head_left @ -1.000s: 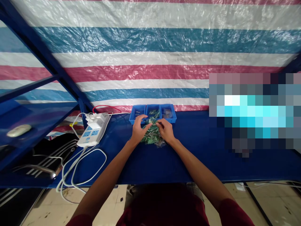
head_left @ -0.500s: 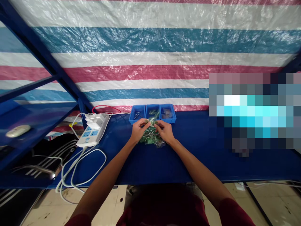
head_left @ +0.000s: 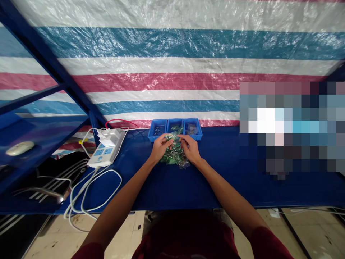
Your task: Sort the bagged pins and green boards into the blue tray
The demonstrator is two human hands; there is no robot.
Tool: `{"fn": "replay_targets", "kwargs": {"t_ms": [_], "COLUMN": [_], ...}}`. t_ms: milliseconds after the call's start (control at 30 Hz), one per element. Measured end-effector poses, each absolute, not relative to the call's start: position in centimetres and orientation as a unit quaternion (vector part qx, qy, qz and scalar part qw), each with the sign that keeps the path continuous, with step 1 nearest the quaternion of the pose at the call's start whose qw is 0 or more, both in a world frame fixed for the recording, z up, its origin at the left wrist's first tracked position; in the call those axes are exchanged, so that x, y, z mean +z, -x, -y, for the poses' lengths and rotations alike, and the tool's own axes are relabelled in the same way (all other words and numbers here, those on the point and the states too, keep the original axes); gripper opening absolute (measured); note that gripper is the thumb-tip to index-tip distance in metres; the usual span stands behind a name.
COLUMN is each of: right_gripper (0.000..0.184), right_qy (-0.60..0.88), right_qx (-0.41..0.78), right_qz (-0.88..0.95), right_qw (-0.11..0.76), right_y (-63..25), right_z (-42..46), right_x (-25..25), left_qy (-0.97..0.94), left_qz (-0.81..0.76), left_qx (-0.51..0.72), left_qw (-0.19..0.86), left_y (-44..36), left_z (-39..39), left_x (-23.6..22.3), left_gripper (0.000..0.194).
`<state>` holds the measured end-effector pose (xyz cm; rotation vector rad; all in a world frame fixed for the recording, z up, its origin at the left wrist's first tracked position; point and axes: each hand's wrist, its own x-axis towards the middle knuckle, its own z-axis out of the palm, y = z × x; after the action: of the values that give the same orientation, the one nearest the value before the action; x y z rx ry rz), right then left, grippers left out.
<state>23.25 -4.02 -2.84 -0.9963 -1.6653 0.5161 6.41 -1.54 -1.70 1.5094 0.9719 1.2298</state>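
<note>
My left hand (head_left: 159, 148) is closed, its thumb pressing a small clear plastic bag (head_left: 171, 136) with green pieces against the fingers. From the other side, my right hand (head_left: 191, 147) has curled fingers at the bag's right edge, forefinger stretched along it; its exact grip is partly hidden. Beneath both hands lies a pile of green pieces and thin metal pins (head_left: 174, 157), mixed with clear plastic. Just behind stand three joined blue bins (head_left: 198, 137). The left one holds metal pins (head_left: 157, 131), the middle one green pieces (head_left: 176, 128), the right one clear bags (head_left: 192, 128).
A white power strip (head_left: 104, 156) with plugged-in adapters sits left on the blue table (head_left: 215, 172). Its white cable (head_left: 118, 172) loops over the front edge. A striped sheet (head_left: 172, 82) hangs behind. A blue frame post (head_left: 78, 97) slants at left; a pixelated area covers the right.
My hands came together at the bag, then the bag rose slightly and tilted into my left hand. My right fingers moved to its right edge. The bins have stayed in place.
</note>
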Motion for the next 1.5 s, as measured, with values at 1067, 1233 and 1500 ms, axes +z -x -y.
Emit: {"fn": "replay_targets", "kwargs": {"t_ms": [1067,1233,1500], "right_gripper": [0.019,0.019,0.032], "right_qy": [0.444,0.41,0.374], "right_qx": [0.242,0.393,0.517], "right_qz": [0.678,0.637,0.505], "right_qw": [0.533,0.521,0.581], "right_y": [-23.3,-23.5,-23.4], "right_z": [3.6,3.6,2.5], "right_x": [-2.9,-2.5,-2.5], "left_qy": [-0.705,-0.718,-0.64], "left_qz": [-0.389,-0.389,-0.461], "left_qx": [0.467,0.489,0.581], "left_qw": [0.365,0.306,0.201], "left_y": [-6.1,-5.4,-5.0], "left_z": [2.1,2.1,1.8], "left_x": [-0.6,-0.9,-1.0], "left_gripper": [0.045,0.053,0.046]}}
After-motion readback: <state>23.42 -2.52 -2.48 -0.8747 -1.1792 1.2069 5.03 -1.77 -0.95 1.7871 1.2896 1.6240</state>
